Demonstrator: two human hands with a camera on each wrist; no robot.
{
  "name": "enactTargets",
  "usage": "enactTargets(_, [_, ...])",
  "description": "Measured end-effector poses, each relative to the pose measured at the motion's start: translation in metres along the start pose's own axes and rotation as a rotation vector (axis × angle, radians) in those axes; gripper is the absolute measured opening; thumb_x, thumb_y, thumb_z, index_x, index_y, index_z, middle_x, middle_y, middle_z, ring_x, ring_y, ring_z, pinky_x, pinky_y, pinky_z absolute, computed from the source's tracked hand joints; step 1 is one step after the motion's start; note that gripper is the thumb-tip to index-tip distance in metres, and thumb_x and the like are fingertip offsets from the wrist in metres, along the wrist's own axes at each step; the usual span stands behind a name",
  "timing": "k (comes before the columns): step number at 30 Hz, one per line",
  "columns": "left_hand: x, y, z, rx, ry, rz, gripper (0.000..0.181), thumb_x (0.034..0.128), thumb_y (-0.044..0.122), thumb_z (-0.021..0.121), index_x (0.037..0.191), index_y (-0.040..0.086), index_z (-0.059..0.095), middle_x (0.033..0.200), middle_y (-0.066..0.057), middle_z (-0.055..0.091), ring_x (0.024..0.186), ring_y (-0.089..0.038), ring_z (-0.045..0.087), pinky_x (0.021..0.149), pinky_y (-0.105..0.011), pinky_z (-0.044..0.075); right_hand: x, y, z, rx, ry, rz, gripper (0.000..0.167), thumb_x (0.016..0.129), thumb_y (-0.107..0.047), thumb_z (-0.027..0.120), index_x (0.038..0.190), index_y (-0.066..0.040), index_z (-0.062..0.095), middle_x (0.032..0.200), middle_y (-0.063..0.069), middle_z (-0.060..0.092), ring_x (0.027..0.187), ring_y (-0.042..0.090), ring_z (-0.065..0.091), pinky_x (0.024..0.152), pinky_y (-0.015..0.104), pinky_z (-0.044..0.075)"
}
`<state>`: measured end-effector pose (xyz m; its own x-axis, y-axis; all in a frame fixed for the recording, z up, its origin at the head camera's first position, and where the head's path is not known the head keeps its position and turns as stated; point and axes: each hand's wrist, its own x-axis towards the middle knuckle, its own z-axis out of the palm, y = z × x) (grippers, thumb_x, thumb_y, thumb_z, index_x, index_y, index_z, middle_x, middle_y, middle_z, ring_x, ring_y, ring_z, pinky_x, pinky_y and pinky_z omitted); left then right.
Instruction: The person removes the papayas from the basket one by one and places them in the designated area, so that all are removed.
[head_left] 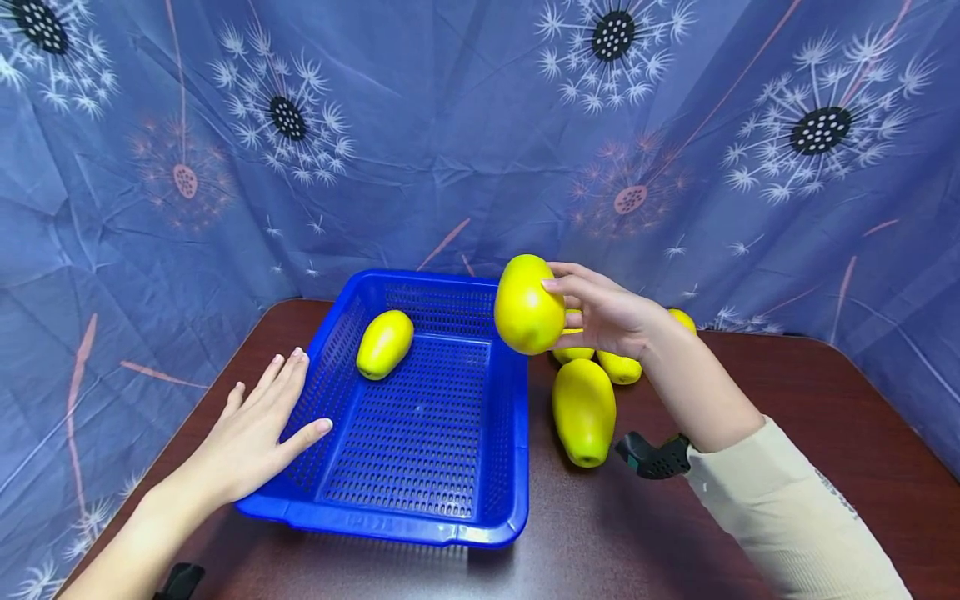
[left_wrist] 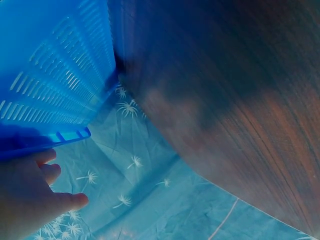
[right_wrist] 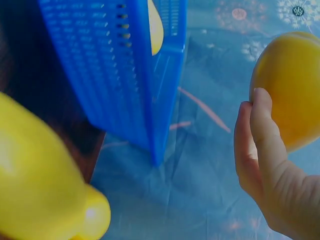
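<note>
My right hand [head_left: 607, 312] grips a smooth yellow fruit, mango-like in shape [head_left: 528, 304], holding it above the right rim of a blue plastic basket [head_left: 521, 467]. The right wrist view shows the fingers [right_wrist: 265, 120] against the side of this held fruit [right_wrist: 295, 85]. Inside the basket, toward its left wall, lies one yellow fruit [head_left: 385, 344]. My left hand [head_left: 258, 433] rests on the basket's left rim with its fingers extended and thumb spread over the inside. In the left wrist view, the left hand [left_wrist: 35, 185] touches the rim's edge [left_wrist: 60, 136].
Right of the basket, a large yellow fruit [head_left: 584, 412] lies on the brown table [head_left: 787, 417]. More yellow fruits [head_left: 621, 367] are behind it, partly hidden by the right hand and forearm. A blue dandelion-print cloth [head_left: 450, 125] hangs behind the table.
</note>
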<state>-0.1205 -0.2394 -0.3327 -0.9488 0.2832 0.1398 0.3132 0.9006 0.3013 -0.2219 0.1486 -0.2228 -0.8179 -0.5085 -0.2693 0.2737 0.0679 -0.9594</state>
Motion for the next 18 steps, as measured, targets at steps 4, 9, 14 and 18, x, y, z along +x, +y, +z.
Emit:
enactTargets(4, [-0.001,0.000,0.000,0.008,0.002,0.002,0.080,0.0937,0.050,0.045,0.148,0.001,0.014,0.156,-0.014,0.004,0.142,-0.031,-0.003,0.101,-0.069,0.001,-0.012,0.004,-0.012,-0.002,0.015,0.005,0.067,0.095,-0.028,0.050,0.150,-0.019,0.011,0.133,0.010,0.037,0.099,0.019,0.059,0.083,0.038,0.050])
enactTargets(9, [0.001,0.001,0.000,0.036,0.014,0.014,0.079,0.0937,0.051,0.045,0.148,0.001,0.015,0.156,-0.011,0.001,0.142,-0.031,-0.004,0.100,-0.069,0.002,-0.025,0.010,-0.031,0.004,0.038,0.009,0.069,0.096,-0.028,0.049,0.151,-0.020,0.007,0.133,0.010,0.035,0.100,0.019,0.060,0.084,0.040,0.050])
enactTargets(14, [0.003,0.000,0.000,0.041,0.015,0.012,0.080,0.0934,0.052,0.045,0.149,0.002,0.014,0.156,-0.012,0.004,0.142,-0.030,-0.003,0.101,-0.069,0.002,-0.036,0.021,-0.052,-0.010,0.042,0.000,0.067,0.096,-0.027,0.047,0.150,-0.019,0.007,0.129,0.007,0.039,0.100,0.019,0.060,0.084,0.041,0.050])
enactTargets(18, [0.002,-0.001,0.001,0.029,0.007,0.006,0.080,0.0933,0.052,0.045,0.149,0.002,0.015,0.155,-0.014,0.007,0.142,-0.030,-0.002,0.101,-0.069,0.002,-0.043,0.030,-0.065,-0.021,0.044,-0.004,0.064,0.097,-0.025,0.044,0.149,-0.017,0.008,0.122,0.004,0.049,0.097,0.020,0.062,0.082,0.042,0.051])
